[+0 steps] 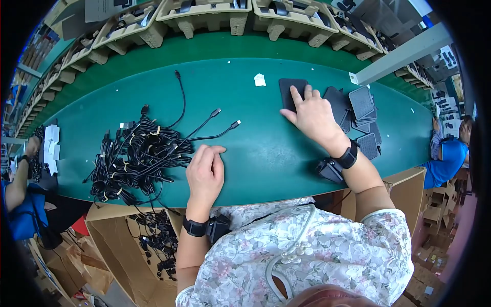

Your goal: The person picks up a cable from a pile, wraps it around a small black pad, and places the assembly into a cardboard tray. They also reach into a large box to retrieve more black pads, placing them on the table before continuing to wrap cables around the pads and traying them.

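Note:
My right hand [313, 113] lies with fingers spread, its fingertips on a flat black rectangular pad [287, 88] with rounded corners. More such flat dark pads [362, 104] are piled loosely just right of that hand, some overlapping. My left hand [205, 173] is loosely closed near the table's front edge, and I see nothing sticking out of it; its underside is hidden. Close on its left sits a heap of black cables [146, 153], several bundled with pale ties. A few loose cable ends with metal plugs [236, 124] reach out from the heap.
A small white paper scrap [260, 80] lies on the green table [266, 169]. Moulded pulp trays [202, 16] line the far side. A grey metal post [401, 55] rises at the back right. An open cardboard box [115, 256] with more cables stands below the front edge. People sit at both sides.

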Action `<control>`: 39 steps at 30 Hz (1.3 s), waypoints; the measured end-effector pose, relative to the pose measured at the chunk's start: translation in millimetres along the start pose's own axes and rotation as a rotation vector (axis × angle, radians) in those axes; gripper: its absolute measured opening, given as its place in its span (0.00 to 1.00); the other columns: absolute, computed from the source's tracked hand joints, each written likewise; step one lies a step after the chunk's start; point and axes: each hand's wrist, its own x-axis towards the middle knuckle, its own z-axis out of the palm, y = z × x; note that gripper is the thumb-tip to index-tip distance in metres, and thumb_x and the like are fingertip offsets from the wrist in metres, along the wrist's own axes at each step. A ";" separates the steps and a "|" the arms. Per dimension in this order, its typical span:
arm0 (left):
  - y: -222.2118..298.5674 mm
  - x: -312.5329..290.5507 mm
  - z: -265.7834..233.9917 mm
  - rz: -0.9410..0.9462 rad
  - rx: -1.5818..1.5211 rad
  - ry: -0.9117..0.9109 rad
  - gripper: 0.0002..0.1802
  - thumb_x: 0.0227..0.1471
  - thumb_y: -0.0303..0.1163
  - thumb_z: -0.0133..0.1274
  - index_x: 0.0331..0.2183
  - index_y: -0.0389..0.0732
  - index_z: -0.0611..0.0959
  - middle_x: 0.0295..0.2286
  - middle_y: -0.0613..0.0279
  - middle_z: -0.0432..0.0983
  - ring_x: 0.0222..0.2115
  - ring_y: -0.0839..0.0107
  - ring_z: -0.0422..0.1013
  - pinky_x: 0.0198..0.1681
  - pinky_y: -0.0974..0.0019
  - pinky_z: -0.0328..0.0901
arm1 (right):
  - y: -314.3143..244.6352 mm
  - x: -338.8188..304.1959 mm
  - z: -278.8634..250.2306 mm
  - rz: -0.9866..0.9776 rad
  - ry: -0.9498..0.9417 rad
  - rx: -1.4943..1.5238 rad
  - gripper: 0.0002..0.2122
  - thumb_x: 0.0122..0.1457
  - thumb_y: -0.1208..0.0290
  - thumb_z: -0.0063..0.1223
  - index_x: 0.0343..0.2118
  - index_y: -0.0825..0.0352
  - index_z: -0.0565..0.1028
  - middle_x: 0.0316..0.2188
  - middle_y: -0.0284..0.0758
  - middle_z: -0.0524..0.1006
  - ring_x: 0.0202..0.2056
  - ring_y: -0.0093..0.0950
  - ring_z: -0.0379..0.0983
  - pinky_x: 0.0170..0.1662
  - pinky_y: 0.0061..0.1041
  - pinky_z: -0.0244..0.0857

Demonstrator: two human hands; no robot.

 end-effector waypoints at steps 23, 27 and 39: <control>7.5 4.1 -4.1 -0.052 0.001 -0.029 0.08 0.41 0.16 0.47 0.26 0.38 0.77 0.20 0.60 0.66 0.15 0.67 0.62 0.18 0.66 0.57 | 194.4 174.7 1.0 0.185 0.882 1.409 0.13 0.57 0.69 0.51 0.39 0.74 0.69 0.27 0.29 0.73 0.30 0.18 0.67 0.34 0.16 0.61; 8.2 9.3 -2.1 -0.049 -0.028 -0.041 0.07 0.41 0.17 0.47 0.25 0.38 0.77 0.19 0.60 0.66 0.14 0.68 0.61 0.17 0.67 0.57 | 278.4 234.4 74.1 0.270 0.824 1.436 0.16 0.57 0.69 0.52 0.41 0.77 0.68 0.30 0.34 0.75 0.33 0.19 0.69 0.37 0.17 0.63; 6.0 4.4 -7.4 -0.092 -0.062 0.012 0.09 0.42 0.18 0.47 0.26 0.41 0.79 0.19 0.61 0.67 0.14 0.70 0.62 0.18 0.70 0.57 | 185.0 194.2 6.6 0.386 0.371 -0.097 0.18 0.55 0.53 0.47 0.32 0.66 0.75 0.30 0.46 0.75 0.37 0.42 0.72 0.40 0.35 0.66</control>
